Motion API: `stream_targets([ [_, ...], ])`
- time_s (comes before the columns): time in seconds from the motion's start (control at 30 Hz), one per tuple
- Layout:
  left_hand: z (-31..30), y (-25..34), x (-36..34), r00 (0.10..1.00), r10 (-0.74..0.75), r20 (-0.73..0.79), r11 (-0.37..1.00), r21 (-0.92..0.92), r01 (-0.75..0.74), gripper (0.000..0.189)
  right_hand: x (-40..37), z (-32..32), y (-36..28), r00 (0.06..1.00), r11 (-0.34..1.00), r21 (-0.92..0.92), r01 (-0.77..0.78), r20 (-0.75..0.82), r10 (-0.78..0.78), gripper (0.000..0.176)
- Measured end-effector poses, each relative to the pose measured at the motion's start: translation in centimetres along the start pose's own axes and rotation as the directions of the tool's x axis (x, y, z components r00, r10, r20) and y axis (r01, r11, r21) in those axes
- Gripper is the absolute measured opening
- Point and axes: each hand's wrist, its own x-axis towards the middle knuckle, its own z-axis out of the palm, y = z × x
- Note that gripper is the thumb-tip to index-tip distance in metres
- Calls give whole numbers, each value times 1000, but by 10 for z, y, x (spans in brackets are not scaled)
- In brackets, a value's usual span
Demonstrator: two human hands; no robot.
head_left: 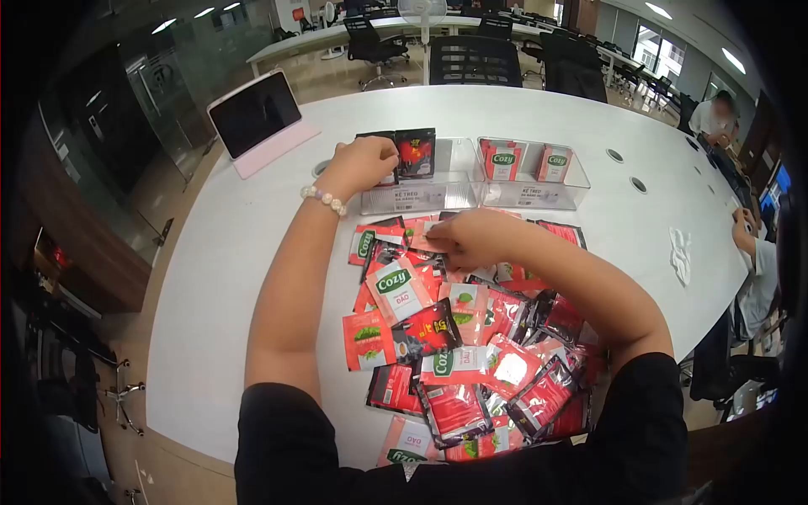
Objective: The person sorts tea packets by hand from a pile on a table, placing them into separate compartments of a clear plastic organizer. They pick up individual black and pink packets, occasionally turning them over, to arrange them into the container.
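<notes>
A glossy black sachet (415,153) is clamped by left hand (364,164) fingertips; right hand (471,238) fingers are bunched atop flat red sachets (505,316).

A tablet (255,114) in a pink cover (273,153) stands on the white table (227,278), upper left. A crumpled white tissue (680,255) lies at right, near two round cable holes (639,184). Black office chairs (474,59) and a fan (422,10) line the top. Two seated people (715,118) are at far right.

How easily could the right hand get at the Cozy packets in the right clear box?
Probably yes, easily: the right hand rests on the pile just before the clear box, whose top is open, and nothing stands between it and the Cozy packets.
</notes>
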Motion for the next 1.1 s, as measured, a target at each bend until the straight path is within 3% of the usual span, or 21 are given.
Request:
stream_targets([
  [0.07,-7,0,-1,1000,15,-17,999,-28,-15,28,-5,-11,-9,997,975,213,-71,54,61,33],
  [0.17,4,14,-3,994,107,-32,981,-161,-111,31,-21,-2,25,923,982,120,147,-374,-92,18],
  [0.23,-4,25,-4,980,182,80,908,-395,-136,28,-30,-12,26,823,921,367,128,-558,108,20],
  [0.3,1,38,-5,949,299,104,801,-568,-191,24,-36,-15,39,750,830,513,220,-633,192,17],
  [0.37,12,53,-10,898,437,47,685,-665,-299,20,-48,-21,42,763,773,605,190,-586,271,19],
  [0.4,14,59,-10,895,412,173,787,-562,-254,15,-54,-25,40,768,739,650,177,-561,309,20],
  [0.5,26,85,-22,922,384,45,675,-696,-247,13,-66,-31,23,698,602,744,291,-595,398,24],
  [0.53,31,93,-24,923,356,-146,542,-773,-331,12,-62,-27,27,625,529,727,438,-669,402,27],
  [0.63,36,101,-29,965,205,-165,232,-949,-212,12,-73,-31,51,729,556,775,301,-563,390,23],
  [0.67,35,105,-33,962,232,-146,259,-944,-205,15,-75,-31,59,732,530,774,346,-577,364,21],
  [0.77,34,119,-45,969,236,-73,344,-926,-153,20,-82,-40,59,614,507,741,440,-661,432,21],
  [0.8,32,121,-48,968,248,-36,335,-934,-121,26,-90,-49,69,609,580,699,419,-690,391,24],
  [0.83,30,122,-48,966,248,-72,343,-926,-157,27,-89,-54,83,537,638,617,462,-766,352,24],
  [0.9,21,124,-49,959,245,-145,359,-905,-229,30,-105,-71,121,531,908,400,124,-800,280,20],
  [0.97,5,120,-50,953,233,-196,350,-897,-270,30,-117,-83,148,618,914,264,-308,-675,403,16],
  [1.0,-3,118,-50,948,226,-223,343,-893,-292,30,-119,-84,156,658,910,141,-389,-649,382,13],
  [1.1,-20,108,-49,950,202,-237,411,-860,-302,30,-116,-62,203,788,922,-139,-361,-574,222,13],
])
